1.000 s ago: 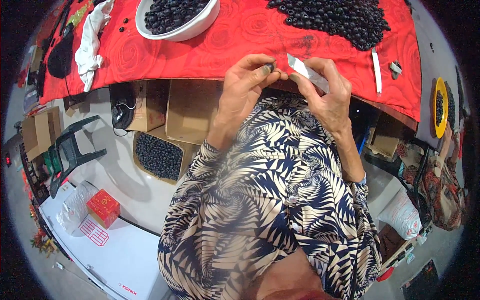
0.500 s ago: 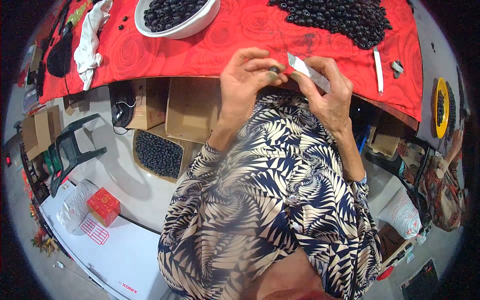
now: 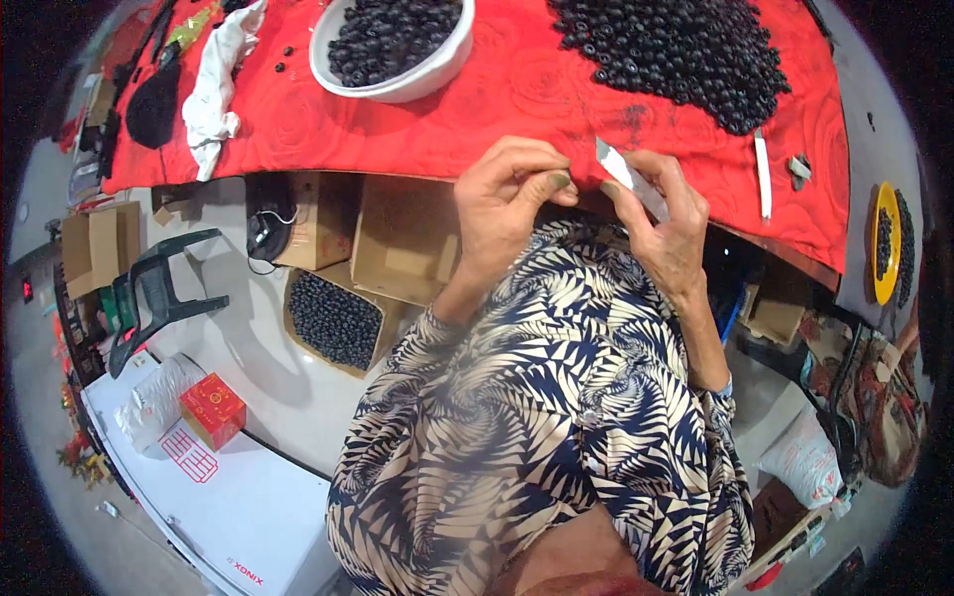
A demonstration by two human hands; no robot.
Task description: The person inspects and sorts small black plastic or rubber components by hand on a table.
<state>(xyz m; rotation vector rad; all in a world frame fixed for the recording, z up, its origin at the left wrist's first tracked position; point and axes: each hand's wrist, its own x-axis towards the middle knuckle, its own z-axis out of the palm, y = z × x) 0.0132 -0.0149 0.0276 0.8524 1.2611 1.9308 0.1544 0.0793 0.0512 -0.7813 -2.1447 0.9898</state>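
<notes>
My left hand (image 3: 512, 204) is closed in a pinch over the table's near edge, its thumb against bent fingers. What sits inside that pinch is hidden, and the thumb tip looks dark-stained. Just to its right, my right hand (image 3: 666, 219) grips a small flat knife (image 3: 636, 182) with a silvery-white body, its slanted tip pointing up and left toward the left hand. A gap separates the knife tip from the left fingers. Beyond the hands, a heap of black round bead-like pieces (image 3: 686, 60) lies on the red tablecloth (image 3: 537, 89). More of them fill a white bowl (image 3: 397, 91).
A white cloth (image 3: 214, 94) lies at far left; a thin white strip (image 3: 763, 174) rests at right. Below the table stand cardboard boxes (image 3: 402, 238), one holding dark round pieces (image 3: 333, 318). A dark stool (image 3: 164, 293) is at left, a yellow plate (image 3: 882, 243) at far right.
The small dark round piece between my left fingertips has gone out of sight as the fingers curl inward. The whole view has shifted, so table and hands appear lower. My right hand still grips the knife.
</notes>
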